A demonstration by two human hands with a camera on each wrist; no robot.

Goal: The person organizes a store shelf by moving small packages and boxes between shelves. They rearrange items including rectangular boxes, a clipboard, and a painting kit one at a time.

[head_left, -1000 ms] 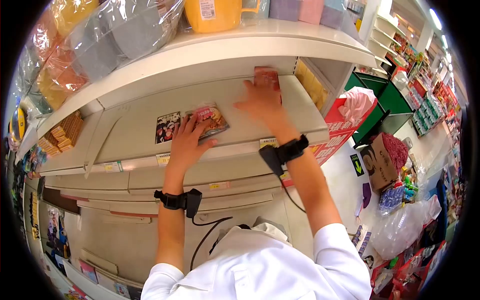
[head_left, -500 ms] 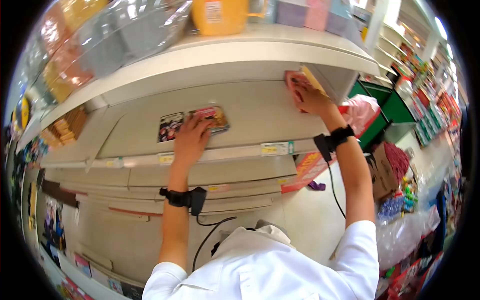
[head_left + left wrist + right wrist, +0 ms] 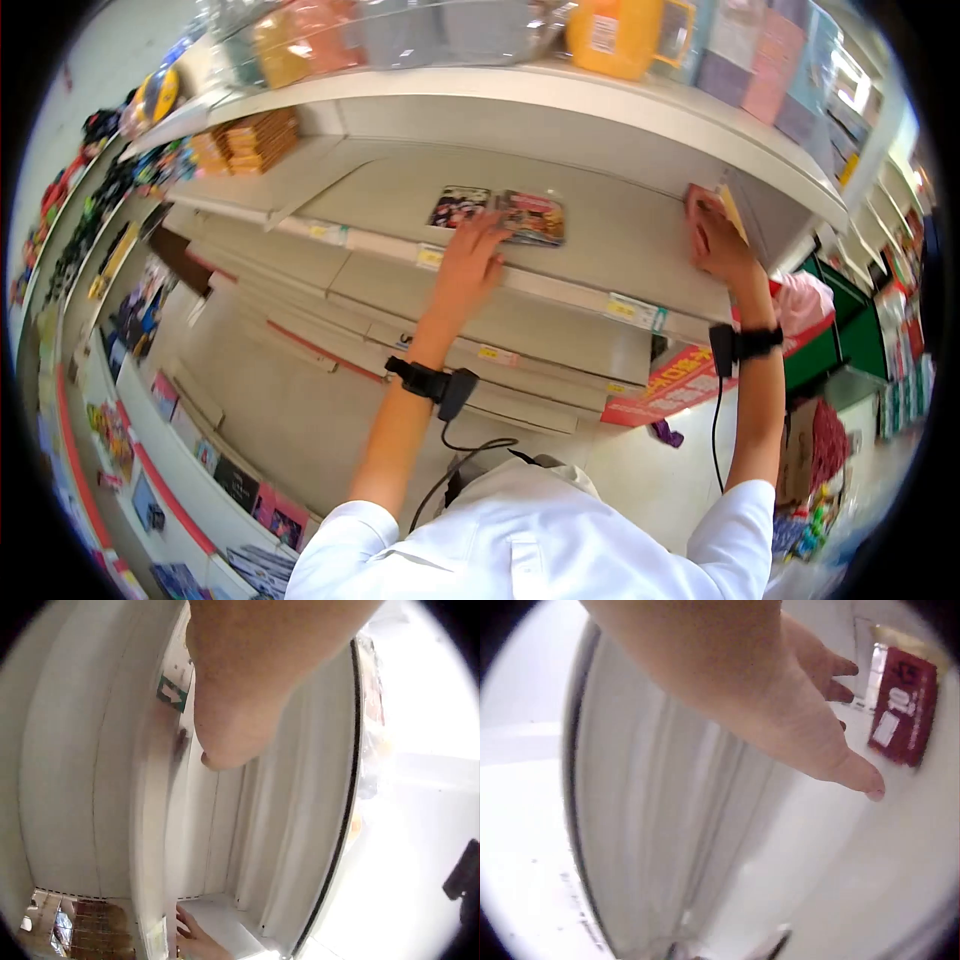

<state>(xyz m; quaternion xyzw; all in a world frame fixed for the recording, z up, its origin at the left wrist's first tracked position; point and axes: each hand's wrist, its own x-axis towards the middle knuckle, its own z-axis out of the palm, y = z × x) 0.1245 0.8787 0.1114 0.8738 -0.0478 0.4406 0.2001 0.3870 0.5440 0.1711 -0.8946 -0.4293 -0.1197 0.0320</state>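
at the left end of the middle shelf we saw a stack of orange boxes. farther right along that shelf, our left hand reached over its front edge, with the fingers relaxed, fairly straight and wrapped around nothing. they lay over the near edges of two flat packets, but we could not tell how firmly they touched them. the dark packet lay flat on the shelf, left of the middle of its board, and the bright packet lay on it too, just to the right.

above the shelf, on the board over it, we saw a yellow mug. along the front edge of the shelf, right of the bright packet, we saw a price label.

at the right end of the shelf we saw the red packet, near the side panel. our right hand was there as well, its thumb held away from the fingers in the right wrist view; it gripped nothing that we could make out, and we could not tell whether it touched the red packet. beyond the shelf's right end we saw a pink bag.
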